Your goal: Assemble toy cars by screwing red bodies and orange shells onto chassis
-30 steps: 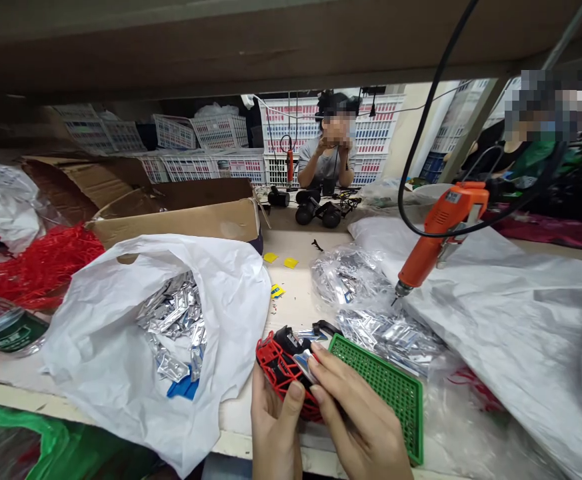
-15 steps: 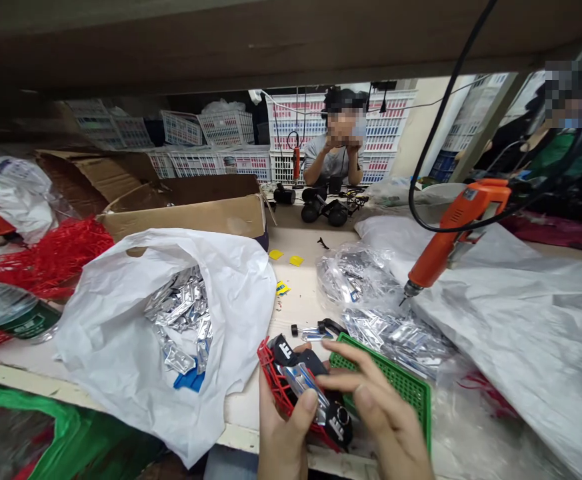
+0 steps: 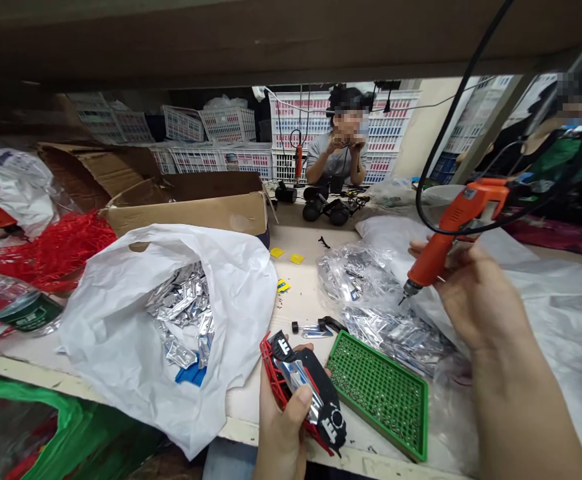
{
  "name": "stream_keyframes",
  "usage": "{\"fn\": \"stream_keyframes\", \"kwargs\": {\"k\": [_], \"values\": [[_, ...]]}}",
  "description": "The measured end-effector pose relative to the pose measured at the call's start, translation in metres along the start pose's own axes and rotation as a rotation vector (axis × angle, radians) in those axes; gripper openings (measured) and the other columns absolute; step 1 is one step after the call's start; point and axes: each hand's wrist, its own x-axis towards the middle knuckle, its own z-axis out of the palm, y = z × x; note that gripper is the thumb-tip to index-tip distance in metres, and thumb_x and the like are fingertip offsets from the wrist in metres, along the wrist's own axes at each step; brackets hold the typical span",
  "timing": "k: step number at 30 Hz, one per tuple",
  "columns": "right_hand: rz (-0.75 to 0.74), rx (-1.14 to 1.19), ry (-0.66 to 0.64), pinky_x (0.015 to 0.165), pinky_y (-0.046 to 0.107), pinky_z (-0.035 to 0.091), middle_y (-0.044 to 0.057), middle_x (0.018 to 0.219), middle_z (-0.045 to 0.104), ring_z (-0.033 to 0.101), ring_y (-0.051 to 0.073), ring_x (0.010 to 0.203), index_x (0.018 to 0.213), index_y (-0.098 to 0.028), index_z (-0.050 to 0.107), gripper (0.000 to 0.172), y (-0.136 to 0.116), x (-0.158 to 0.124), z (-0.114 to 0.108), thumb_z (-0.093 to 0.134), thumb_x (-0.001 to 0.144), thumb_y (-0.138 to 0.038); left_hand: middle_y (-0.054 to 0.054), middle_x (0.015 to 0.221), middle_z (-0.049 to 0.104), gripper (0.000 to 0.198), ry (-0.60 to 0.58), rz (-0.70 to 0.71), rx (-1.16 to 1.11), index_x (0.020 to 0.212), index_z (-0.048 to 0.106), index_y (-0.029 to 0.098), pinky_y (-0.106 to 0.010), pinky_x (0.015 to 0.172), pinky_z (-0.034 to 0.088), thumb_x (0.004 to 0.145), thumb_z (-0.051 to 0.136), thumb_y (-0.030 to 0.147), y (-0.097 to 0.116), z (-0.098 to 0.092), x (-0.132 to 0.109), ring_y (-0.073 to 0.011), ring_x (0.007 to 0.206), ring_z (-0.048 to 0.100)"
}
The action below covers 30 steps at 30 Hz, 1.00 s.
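Note:
My left hand [image 3: 283,427] grips a toy car chassis [image 3: 315,393] with red frame bars and black ends. The thumb presses on a shiny silver plate [image 3: 295,377] lying along its middle. My right hand [image 3: 471,293] is curled around the orange electric screwdriver [image 3: 435,250], which hangs nose down from a black cable; fingertips show on its far side. Beside the chassis is a green tray [image 3: 381,393] with many small holes and tiny metal screws in it. A small black part and another silver plate [image 3: 315,331] lie just behind the chassis.
On the left, a white bag [image 3: 241,267] holds silver plates, near red strands [image 3: 65,250] and a bottle [image 3: 25,310]. An open cardboard box [image 3: 195,217] stands behind. Plastic bags of plates [image 3: 395,333] lie right. Across the table sits a person [image 3: 338,150].
My right hand has left the chassis and moved up and right to the hanging screwdriver. My left hand still holds the chassis. The green tray is now uncovered.

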Motion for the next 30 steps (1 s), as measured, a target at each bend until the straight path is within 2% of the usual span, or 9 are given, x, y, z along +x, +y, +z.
{"fn": "stream_keyframes", "kwargs": {"k": [2,5,7,10,12,16,19,23,30], "values": [[-0.049,-0.019,-0.080,0.077,0.035,0.057,0.007,0.094,0.076,0.071,0.021,0.088,0.089,-0.022,0.073,0.027,-0.004,-0.006,0.000,0.081,0.078,-0.045,-0.010,0.111,0.077,0.097,0.001,-0.007,0.004,0.141,0.051,0.028,-0.039,0.068,0.065,0.056,0.094,0.048,0.001,0.000,-0.001,-0.0296,0.078,0.078],[-0.171,-0.046,-0.057,0.082,0.032,0.058,0.002,0.094,0.075,0.069,0.017,0.083,0.092,-0.025,0.073,0.039,-0.011,-0.032,-0.002,0.094,0.065,-0.043,-0.011,0.113,0.076,0.099,-0.001,-0.013,-0.001,0.143,0.050,0.028,-0.039,0.067,0.065,0.056,0.095,0.046,0.002,0.001,-0.002,-0.0295,0.078,0.078],[-0.167,-0.085,-0.096,0.073,0.032,0.060,0.002,0.089,0.074,0.070,0.018,0.074,0.092,-0.023,0.074,0.039,-0.012,-0.055,-0.005,0.093,0.066,-0.044,-0.011,0.112,0.077,0.093,-0.014,-0.004,0.013,0.139,0.052,0.027,-0.037,0.065,0.065,0.057,0.094,0.046,0.003,0.001,-0.003,-0.0284,0.077,0.077],[-0.047,-0.053,-0.279,0.058,0.031,0.061,0.002,0.080,0.072,0.071,0.019,0.062,0.096,-0.021,0.072,0.035,-0.009,-0.087,-0.010,0.085,0.075,-0.045,-0.010,0.117,0.076,0.087,-0.025,0.017,0.038,0.132,0.056,0.027,-0.035,0.065,0.064,0.057,0.094,0.046,0.004,0.002,-0.002,-0.0246,0.074,0.076],[-0.001,0.015,-0.339,0.047,0.028,0.057,-0.001,0.070,0.069,0.067,0.016,0.051,0.097,-0.021,0.068,0.028,-0.004,-0.102,-0.013,0.080,0.082,-0.041,-0.008,0.113,0.076,0.083,-0.035,0.013,0.060,0.128,0.059,0.026,-0.034,0.065,0.063,0.055,0.094,0.047,0.004,0.002,0.000,-0.0238,0.073,0.076],[-0.022,0.061,-0.292,0.035,0.022,0.046,-0.004,0.050,0.060,0.057,0.014,0.036,0.093,-0.021,0.064,0.024,0.004,-0.115,-0.016,0.076,0.083,-0.039,-0.007,0.097,0.077,0.075,-0.016,0.000,0.101,0.121,0.066,0.022,-0.036,0.081,0.062,0.057,0.094,0.049,0.006,0.003,0.000,-0.0277,0.086,0.077],[-0.022,0.090,-0.220,0.033,0.021,0.042,-0.005,0.048,0.058,0.053,0.013,0.035,0.092,-0.021,0.065,0.023,0.004,-0.118,-0.014,0.075,0.080,-0.037,-0.005,0.100,0.077,0.084,0.001,-0.028,0.091,0.132,0.063,0.024,-0.038,0.089,0.060,0.056,0.094,0.046,0.007,0.004,-0.002,-0.0288,0.094,0.076],[-0.022,0.107,-0.210,0.034,0.021,0.041,-0.005,0.048,0.057,0.052,0.013,0.036,0.092,-0.021,0.065,0.020,0.005,-0.121,-0.014,0.072,0.079,-0.035,-0.005,0.096,0.076,0.088,-0.004,-0.062,0.082,0.136,0.061,0.023,-0.043,0.092,0.060,0.057,0.093,0.044,0.008,0.005,-0.004,-0.0326,0.098,0.076],[-0.016,0.126,-0.219,0.035,0.021,0.043,-0.005,0.049,0.058,0.053,0.013,0.036,0.092,-0.020,0.065,0.020,0.009,-0.122,-0.014,0.072,0.080,-0.034,-0.013,0.114,0.079,0.092,-0.013,-0.114,0.065,0.138,0.059,0.021,-0.042,0.092,0.060,0.056,0.095,0.043,0.010,0.007,-0.004,-0.0357,0.107,0.074]]}}
